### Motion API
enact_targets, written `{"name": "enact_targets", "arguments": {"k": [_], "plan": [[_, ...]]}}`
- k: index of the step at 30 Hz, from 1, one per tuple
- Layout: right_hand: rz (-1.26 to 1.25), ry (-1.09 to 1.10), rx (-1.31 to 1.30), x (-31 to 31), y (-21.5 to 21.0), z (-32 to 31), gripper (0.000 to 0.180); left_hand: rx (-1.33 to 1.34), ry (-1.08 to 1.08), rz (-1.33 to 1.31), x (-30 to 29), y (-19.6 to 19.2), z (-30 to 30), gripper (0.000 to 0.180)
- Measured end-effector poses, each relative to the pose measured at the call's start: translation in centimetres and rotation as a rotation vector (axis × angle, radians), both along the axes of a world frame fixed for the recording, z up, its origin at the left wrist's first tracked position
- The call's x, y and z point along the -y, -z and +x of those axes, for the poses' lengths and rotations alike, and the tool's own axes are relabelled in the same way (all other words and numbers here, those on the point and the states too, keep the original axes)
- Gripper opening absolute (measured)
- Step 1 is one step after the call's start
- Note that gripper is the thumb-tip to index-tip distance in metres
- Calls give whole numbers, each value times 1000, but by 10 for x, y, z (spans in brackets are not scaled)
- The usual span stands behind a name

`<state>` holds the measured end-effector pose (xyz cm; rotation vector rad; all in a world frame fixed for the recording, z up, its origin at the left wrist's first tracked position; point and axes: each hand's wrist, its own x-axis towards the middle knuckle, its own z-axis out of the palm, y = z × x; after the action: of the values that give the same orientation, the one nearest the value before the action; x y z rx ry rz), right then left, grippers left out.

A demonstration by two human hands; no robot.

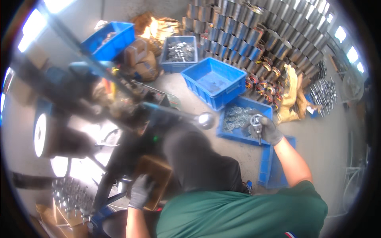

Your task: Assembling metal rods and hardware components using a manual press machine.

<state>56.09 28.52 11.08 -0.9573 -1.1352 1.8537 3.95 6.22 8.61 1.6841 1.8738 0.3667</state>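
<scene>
My right hand (pixel 268 131), in a grey glove, is closed on a shiny metal part with a round ring-like head and a short shaft (pixel 256 121). It holds this part above a shallow blue crate (pixel 246 139) of flat metal rings (pixel 237 117). Lower left, my left hand (pixel 141 192), also gloved, is at the side of an open brown cardboard box (pixel 160 174). Its fingers are blurred against the box, so whether they grip anything is hard to see. Between my arms, a machine lever with a shiny ball end (pixel 205 120) reaches over my dark-clad leg (pixel 194 154).
A machine (pixel 131 119) with a bright lamp stands at left. Metal parts with shafts (pixel 73 194) stand in rows below it. Ahead are a deep blue crate (pixel 214 97), a bin of metal pieces (pixel 180 51) and stacked metal cylinders (pixel 234 35). Metal shafts (pixel 323 95) are piled at right.
</scene>
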Motion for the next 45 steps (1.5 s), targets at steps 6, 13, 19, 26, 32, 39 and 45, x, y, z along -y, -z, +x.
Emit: {"name": "enact_targets", "arguments": {"k": [6,13,19,26,32,39,45], "plan": [[179,-352,-61,41,-100,-140,85,175,-19,62,-3,-59,21,34],[658,-579,-38,73,-111,-305,86,446,-8,261,12,-61,29,38],[332,-660,-72,116,-119,-405,76,1114,-255,385,31,-69,25,44],[196,-532,-119,132,-118,-439,61,1049,-433,410,40,-67,14,40],[245,-330,-600,104,-134,-477,54,1214,-542,163,41,-48,23,30],[735,-452,-261,61,-217,-521,66,1680,-885,25,26,-19,27,21],[1120,-517,78,24,-256,-576,50,1733,-951,23,24,-19,19,19]]}}
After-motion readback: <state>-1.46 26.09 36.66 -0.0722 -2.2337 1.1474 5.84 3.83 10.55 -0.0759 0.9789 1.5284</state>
